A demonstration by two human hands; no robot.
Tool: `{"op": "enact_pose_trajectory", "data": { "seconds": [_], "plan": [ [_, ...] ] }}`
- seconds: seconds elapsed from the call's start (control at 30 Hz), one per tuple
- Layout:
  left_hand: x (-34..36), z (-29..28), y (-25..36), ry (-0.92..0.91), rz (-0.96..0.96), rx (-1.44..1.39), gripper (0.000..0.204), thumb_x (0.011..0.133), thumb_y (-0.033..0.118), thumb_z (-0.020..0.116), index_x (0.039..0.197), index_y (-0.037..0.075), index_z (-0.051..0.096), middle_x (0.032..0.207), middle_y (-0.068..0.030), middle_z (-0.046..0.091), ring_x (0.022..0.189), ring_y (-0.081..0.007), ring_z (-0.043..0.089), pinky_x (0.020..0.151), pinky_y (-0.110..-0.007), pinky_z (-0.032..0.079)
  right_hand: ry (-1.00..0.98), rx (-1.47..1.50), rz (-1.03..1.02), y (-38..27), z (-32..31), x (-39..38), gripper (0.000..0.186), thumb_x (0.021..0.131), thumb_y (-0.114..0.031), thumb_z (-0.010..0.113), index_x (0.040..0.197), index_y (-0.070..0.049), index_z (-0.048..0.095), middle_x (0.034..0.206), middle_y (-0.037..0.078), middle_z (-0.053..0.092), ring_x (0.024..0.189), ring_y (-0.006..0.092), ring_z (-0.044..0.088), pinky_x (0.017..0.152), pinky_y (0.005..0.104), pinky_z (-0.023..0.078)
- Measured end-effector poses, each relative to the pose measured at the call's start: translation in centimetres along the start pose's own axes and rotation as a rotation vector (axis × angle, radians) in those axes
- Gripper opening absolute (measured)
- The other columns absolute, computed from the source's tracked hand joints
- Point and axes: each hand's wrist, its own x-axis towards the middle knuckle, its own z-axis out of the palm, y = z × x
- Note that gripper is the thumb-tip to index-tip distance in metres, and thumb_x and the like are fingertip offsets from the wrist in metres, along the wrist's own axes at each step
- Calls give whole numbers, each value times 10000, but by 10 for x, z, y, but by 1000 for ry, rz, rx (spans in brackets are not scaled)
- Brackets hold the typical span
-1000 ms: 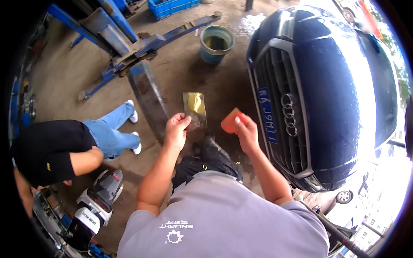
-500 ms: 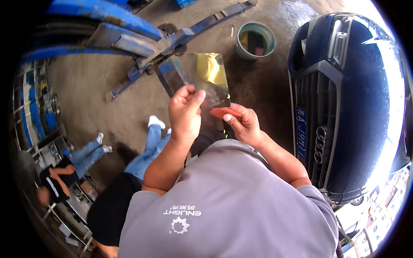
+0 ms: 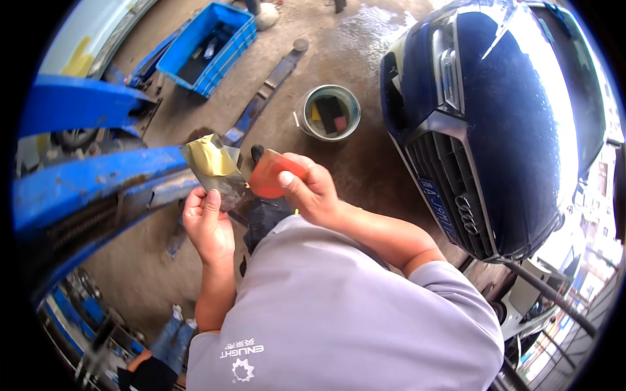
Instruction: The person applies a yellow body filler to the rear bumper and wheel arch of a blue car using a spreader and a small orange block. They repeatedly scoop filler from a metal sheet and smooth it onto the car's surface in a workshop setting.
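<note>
Between the thumb and fingers of my left hand (image 3: 212, 228) is the lower edge of a thin, partly see-through sheet (image 3: 229, 190). A thick smooth dollop of yellow putty (image 3: 212, 158) lies on its far half. My right hand (image 3: 314, 195) pinches a flat orange-red putty spreader (image 3: 272, 174), thumb on top. The spreader's left edge is beside the sheet's right edge, where a small smear of yellow shows. Whether the two touch I cannot tell.
Blue lift parts (image 3: 85, 182) fill the left, with a lift arm (image 3: 270, 81) reaching forward. A bucket (image 3: 304, 122) of water with pads stands ahead. Beyond is a blue crate (image 3: 242, 44). A dark blue car (image 3: 508, 117) stands right. One person (image 3: 156, 371) is at lower left.
My view has turned, so the bucket and car appear farther left and the crate shows fully. The spreader has risen from below the sheet to its right side, its broad face now visible.
</note>
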Motion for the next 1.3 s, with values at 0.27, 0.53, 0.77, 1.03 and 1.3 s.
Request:
{"op": "enact_pose_trajectory", "data": {
  "seconds": [0.27,0.53,0.77,1.03,1.3],
  "plan": [
    [162,-4,63,-127,-67,41,127,976,91,648,1062,11,601,1007,-73,695,907,-144,651,847,-291,517,33,-180,104,14,34,120,307,1047,-282,554,1136,3,629,951,57,661,867,119,616,769,289,522],
    [294,46,66,-295,-318,2,134,986,81,625,1082,-12,612,1022,-88,699,933,-155,656,905,-303,510,-56,-463,307,16,2,192,255,1012,-233,611,1104,0,662,898,47,673,799,139,604,757,313,507],
    [409,109,51,-389,-561,116,192,955,68,660,1113,-19,595,1000,-76,704,880,-140,677,782,-262,540,605,334,196,26,-81,280,373,990,-275,649,1231,-1,574,1070,68,655,988,167,648,881,356,542],
    [538,219,74,-510,-516,238,169,956,63,661,1096,1,590,990,-59,697,839,-112,660,754,-233,532,613,491,83,-22,-128,442,407,938,-174,692,1287,-18,552,1132,68,644,1028,155,638,911,339,535],
    [674,269,65,-672,-561,323,165,966,107,656,1085,10,598,942,-54,708,756,-115,669,635,-254,545,581,359,297,-75,-174,478,725,898,-133,749,1473,59,352,1211,106,616,1079,167,614,946,351,503]
  ]
}}
